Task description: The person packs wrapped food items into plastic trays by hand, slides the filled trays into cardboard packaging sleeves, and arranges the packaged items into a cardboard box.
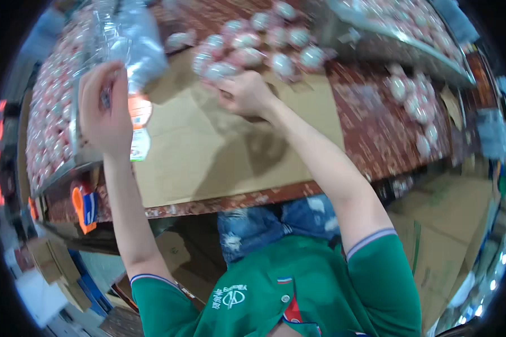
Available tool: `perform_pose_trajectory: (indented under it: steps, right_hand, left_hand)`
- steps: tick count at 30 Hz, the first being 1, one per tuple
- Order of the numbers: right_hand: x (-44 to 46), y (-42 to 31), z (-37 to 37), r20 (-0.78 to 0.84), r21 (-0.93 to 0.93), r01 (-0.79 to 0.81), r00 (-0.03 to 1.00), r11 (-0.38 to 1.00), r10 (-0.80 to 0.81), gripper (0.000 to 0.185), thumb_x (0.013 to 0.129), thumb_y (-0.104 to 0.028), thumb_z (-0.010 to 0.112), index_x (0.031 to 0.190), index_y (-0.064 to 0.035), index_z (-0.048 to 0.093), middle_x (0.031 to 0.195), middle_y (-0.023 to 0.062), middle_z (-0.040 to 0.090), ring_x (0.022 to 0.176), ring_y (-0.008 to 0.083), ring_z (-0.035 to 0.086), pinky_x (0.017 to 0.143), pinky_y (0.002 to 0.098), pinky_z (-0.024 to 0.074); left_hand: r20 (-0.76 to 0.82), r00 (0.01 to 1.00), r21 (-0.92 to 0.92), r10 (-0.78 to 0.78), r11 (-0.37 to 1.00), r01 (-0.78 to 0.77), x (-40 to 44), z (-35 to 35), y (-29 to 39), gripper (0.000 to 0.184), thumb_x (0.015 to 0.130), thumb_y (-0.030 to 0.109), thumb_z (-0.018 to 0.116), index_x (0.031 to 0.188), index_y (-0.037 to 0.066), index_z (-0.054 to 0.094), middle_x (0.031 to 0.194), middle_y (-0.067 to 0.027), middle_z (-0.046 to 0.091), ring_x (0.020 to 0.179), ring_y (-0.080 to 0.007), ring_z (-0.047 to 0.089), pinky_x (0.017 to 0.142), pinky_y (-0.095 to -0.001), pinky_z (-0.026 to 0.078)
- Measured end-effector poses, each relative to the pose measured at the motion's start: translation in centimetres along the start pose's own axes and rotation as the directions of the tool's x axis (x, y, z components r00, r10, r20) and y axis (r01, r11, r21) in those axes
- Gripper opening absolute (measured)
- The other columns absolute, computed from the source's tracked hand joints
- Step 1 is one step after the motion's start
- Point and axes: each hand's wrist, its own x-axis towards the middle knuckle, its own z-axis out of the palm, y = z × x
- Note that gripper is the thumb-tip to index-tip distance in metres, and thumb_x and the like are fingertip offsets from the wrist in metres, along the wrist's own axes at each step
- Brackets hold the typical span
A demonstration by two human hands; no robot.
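My left hand is raised at the left with its fingers curled closed. Clear plastic bags lie right behind it, and whatever it may hold is hidden. Beside that hand are an orange and white label and a white and green label. My right hand is closed over a brown cardboard sheet, thumb and fingers together. Its fingertips are at the near edge of a cluster of white and pink balls in clear wrapping. Blur hides what is in its grip.
A bin of wrapped balls stands at the left, and a metal-rimmed tray of them at the back right. More wrapped balls lie on the patterned red table. An orange and blue tool sits near the front left edge.
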Motion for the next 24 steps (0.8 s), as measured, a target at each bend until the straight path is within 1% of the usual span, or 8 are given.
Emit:
perform_pose_trajectory:
  steps: [3,5,8,11,13,16,20,24]
  right_hand:
    - [-0.6,0.9,1.3,-0.058,0.032,-0.072,0.996,0.997,0.074,0.023,0.085,-0.027,0.058,0.073,-0.0084,0.065,0.062,0.0108,0.064,0.053,0.029,0.063,0.049,0.0454,0.049]
    - [-1.5,2.2,2.1,-0.028,0.041,-0.321,0.946,0.946,0.323,0.027,0.086,-0.028,0.059,0.072,-0.0055,0.065,0.067,0.0155,0.066,0.055,0.029,0.063,0.051,0.0434,0.0495]
    - [-2.7,0.6,-2.8,0.014,0.864,-0.365,0.705,0.346,0.709,0.034,0.093,-0.033,0.055,0.078,-0.0063,0.068,0.08,0.0069,0.069,0.066,0.0188,0.063,0.06,0.0337,0.0493]
    - [-7.5,-0.1,-9.0,0.361,0.906,-0.399,0.561,-0.138,0.745,0.034,0.097,-0.036,0.05,0.101,-0.0056,0.064,0.095,0.0071,0.068,0.083,0.0093,0.058,0.079,0.0256,0.0434]
    - [-9.5,-2.8,-12.6,0.432,0.807,-0.586,0.498,-0.076,0.752,0.03,0.1,-0.026,0.048,0.119,-0.0032,0.052,0.106,0.0094,0.065,0.098,0.0175,0.062,0.088,0.0305,0.0467]
    - [-12.2,-5.0,-11.2,0.165,0.632,-0.647,0.649,0.426,0.742,0.017,0.093,-0.012,0.057,0.105,-0.0009,0.054,0.094,0.0091,0.068,0.087,0.013,0.062,0.081,0.0332,0.0472]
    - [-12.3,-4.1,-11.7,0.269,0.631,-0.701,0.599,0.331,0.755,0.019,0.092,-0.006,0.053,0.111,-0.0003,0.054,0.101,0.0077,0.067,0.092,0.0123,0.063,0.078,0.0285,0.0498]
    - [-11.7,-4.6,-10.5,0.112,0.303,-0.721,0.676,0.623,0.728,0.013,0.089,-0.009,0.055,0.101,-0.0023,0.059,0.088,0.0098,0.068,0.077,0.0211,0.066,0.074,0.0317,0.0514]
  left_hand:
    - [0.32,0.869,-0.01,0.378,0.918,-0.396,-3.7,1.8,5.8,0.028,0.075,-0.005,0.072,0.102,0.004,0.071,0.099,-0.0095,0.066,0.08,-0.0209,0.061,0.066,-0.0283,0.048]
    - [0.537,0.769,-0.124,0.347,0.934,-0.335,-7.5,3.5,9.2,0.034,0.069,-0.005,0.071,0.101,0.007,0.072,0.098,-0.0093,0.067,0.078,-0.0237,0.061,0.062,-0.0296,0.048]
    - [0.595,0.742,-0.242,0.309,0.949,-0.201,-12.8,6.5,10.2,0.036,0.067,-0.003,0.07,0.1,0.011,0.072,0.1,-0.0059,0.066,0.078,-0.0235,0.061,0.06,-0.0329,0.05]
    - [0.683,0.692,-0.249,0.234,0.965,-0.081,-15.5,7.4,11.1,0.035,0.066,0.001,0.07,0.1,0.012,0.071,0.099,-0.004,0.065,0.08,-0.0219,0.061,0.065,-0.0336,0.053]
    - [0.676,0.675,-0.269,0.295,0.952,-0.147,-16.4,8.7,11.5,0.032,0.069,0.006,0.071,0.101,0.012,0.069,0.099,-0.0034,0.064,0.081,-0.0216,0.061,0.066,-0.0339,0.052]
    - [0.691,0.67,-0.273,0.271,0.956,-0.106,-16.5,10.2,13.0,0.03,0.073,0.012,0.074,0.102,0.012,0.069,0.099,-0.003,0.064,0.083,-0.0221,0.061,0.069,-0.0341,0.051]
    - [0.523,0.849,-0.14,0.068,0.99,0.007,-16.8,9.6,13.3,0.039,0.08,0.019,0.074,0.115,0.007,0.064,0.112,-0.0092,0.063,0.098,-0.0286,0.058,0.088,-0.039,0.044]
    - [0.472,0.868,0.17,-0.154,0.982,0.082,-16.6,10.3,13.3,0.059,0.085,0.019,0.07,0.137,0.007,0.045,0.14,-0.0126,0.047,0.123,-0.029,0.049,0.104,-0.0402,0.032]
